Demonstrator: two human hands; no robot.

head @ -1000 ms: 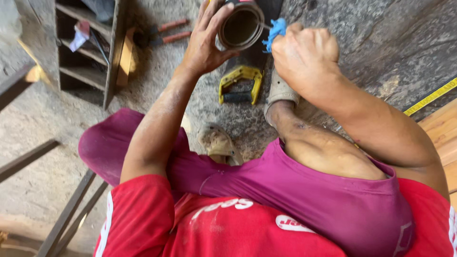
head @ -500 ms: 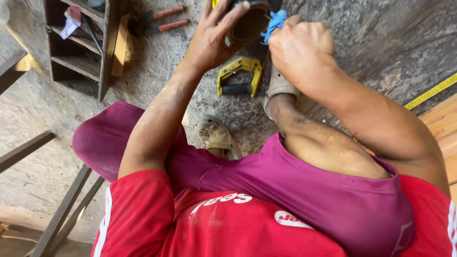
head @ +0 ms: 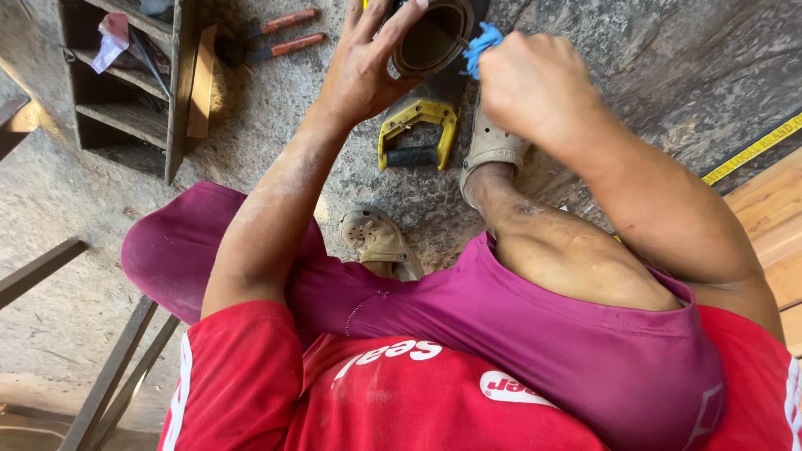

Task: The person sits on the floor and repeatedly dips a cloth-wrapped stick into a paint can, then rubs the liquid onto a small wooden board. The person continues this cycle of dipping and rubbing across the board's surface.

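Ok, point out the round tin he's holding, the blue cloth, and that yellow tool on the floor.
round tin [head: 430,38], head view, on its dark inside.
blue cloth [head: 478,48], head view, on the bunched part by the tin's rim.
yellow tool [head: 418,113], head view, on its yellow frame's top bar.

Round brown can [head: 432,35]: open mouth facing camera, tilted, dark inside, held aloft above floor at top of view, left fingers wrapped around its rim and wall. Blue rag [head: 481,48]: crumpled, pinched in right fist, touching can's right rim.

Two hands [head: 359,71], two beige clogs [head: 380,242], one yellow tool [head: 418,134], two red-handled tools [head: 280,35], one shelf [head: 180,92].
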